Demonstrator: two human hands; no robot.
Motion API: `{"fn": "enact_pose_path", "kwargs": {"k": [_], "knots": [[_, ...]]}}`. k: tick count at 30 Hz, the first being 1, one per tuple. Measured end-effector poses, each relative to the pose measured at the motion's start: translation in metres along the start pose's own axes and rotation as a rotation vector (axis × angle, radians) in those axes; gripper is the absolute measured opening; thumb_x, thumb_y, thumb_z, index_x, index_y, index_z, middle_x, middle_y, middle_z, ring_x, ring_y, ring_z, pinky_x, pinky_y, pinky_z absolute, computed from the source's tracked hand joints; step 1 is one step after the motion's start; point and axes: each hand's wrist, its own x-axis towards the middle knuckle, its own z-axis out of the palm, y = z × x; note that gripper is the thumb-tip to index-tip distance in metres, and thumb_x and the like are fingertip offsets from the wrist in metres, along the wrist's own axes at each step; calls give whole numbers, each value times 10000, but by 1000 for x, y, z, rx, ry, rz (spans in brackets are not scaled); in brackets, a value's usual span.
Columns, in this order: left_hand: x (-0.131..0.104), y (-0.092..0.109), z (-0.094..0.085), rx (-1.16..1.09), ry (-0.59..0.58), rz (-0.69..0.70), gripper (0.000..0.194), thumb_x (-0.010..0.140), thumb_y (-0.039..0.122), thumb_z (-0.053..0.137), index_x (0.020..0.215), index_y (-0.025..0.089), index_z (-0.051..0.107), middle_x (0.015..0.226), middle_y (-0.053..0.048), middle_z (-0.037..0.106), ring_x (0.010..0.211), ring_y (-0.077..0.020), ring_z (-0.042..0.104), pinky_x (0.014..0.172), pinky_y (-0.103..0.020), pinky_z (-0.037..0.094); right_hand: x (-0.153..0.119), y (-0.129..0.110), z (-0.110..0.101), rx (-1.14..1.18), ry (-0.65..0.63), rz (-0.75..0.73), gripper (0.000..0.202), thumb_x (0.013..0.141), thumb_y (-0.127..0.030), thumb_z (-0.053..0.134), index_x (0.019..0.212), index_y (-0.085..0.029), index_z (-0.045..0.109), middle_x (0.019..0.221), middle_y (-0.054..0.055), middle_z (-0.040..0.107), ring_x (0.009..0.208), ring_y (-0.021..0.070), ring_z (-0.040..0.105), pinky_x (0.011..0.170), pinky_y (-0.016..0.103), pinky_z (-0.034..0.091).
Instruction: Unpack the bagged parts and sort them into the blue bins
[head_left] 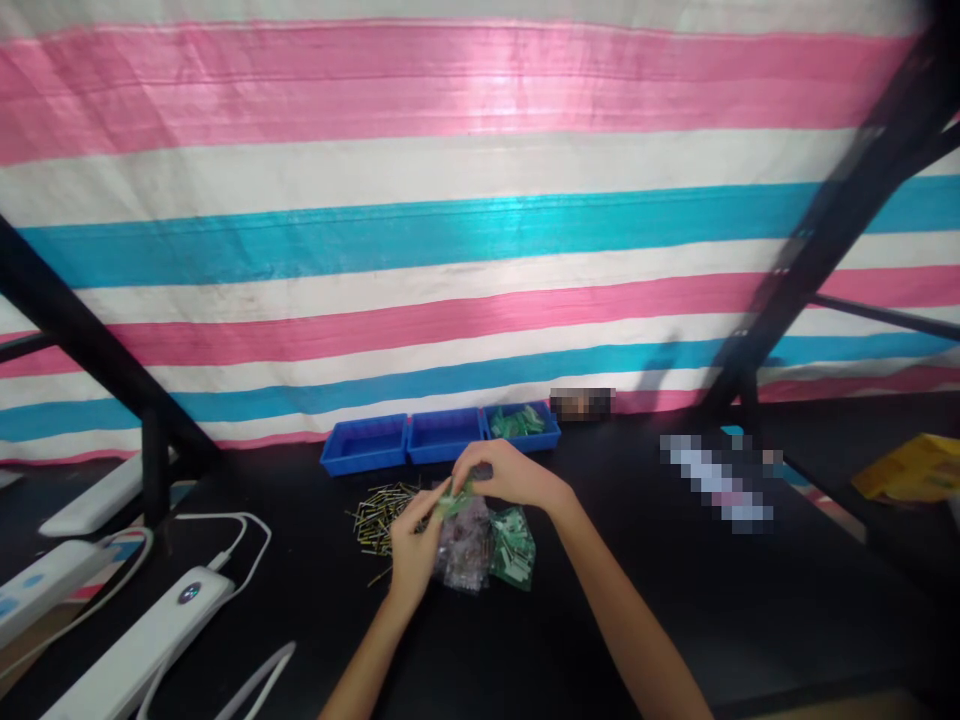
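Both hands meet near the middle of the black table, over a pile of clear plastic bags (463, 550). My left hand (416, 540) and my right hand (506, 475) pinch a small green bag (454, 499) between them. Left of my left hand lies a loose heap of thin yellow and black pieces (381, 515). A green bag with whitish strips (513, 548) rests just right of the clear bags. Behind the hands stands a row of blue trays; the right one (553, 437) holds green bags (517, 422), while the left one (364, 460) and middle one (446, 452) look bare inside.
White power strips (142, 650) with cables lie at the left. Black frame legs (156, 470) rise on both sides before a striped sheet (480, 230). Blurred items (716, 480) lie at the right, and a yellow bag (911, 468) is at the far right.
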Motion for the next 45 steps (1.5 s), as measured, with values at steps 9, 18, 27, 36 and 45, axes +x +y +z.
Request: {"fn": "enact_pose_path", "kwargs": {"k": [9,18,27,36,45], "knots": [[1,-2,3,17,3,64,184,736,271,589,869,200,693,764,-20,591,722,-148,547,651,-247,424,0,3,-2,2,9,-4,137,702,-159,628,822,-199,679,954,34,623,875,157,575,788,255,429],[0,-1,4,64,-13,66,176,805,271,511,826,172,655,782,-29,562,736,-141,529,655,-239,409,-6,26,-14,60,47,247,232,759,-343,559,868,-147,619,736,36,643,683,155,606,597,233,454],[-2,-3,8,70,-79,-3,186,818,289,487,895,180,616,833,-31,546,673,-126,503,620,-237,409,-35,85,-61,-352,654,714,323,770,-428,512,1013,-228,587,883,27,660,685,168,613,674,297,423],[-2,-7,10,79,-91,8,167,817,270,484,883,183,609,864,-34,558,751,-145,535,649,-241,420,-34,122,-49,-327,779,709,272,776,-343,514,1018,-254,600,862,-4,668,655,134,602,633,250,418],[-3,-5,10,93,-85,11,159,816,266,487,865,177,609,842,-33,555,730,-141,532,626,-239,410,-33,131,-41,-444,740,696,227,804,-282,469,977,-279,617,886,-8,649,821,165,564,676,255,412]]}}
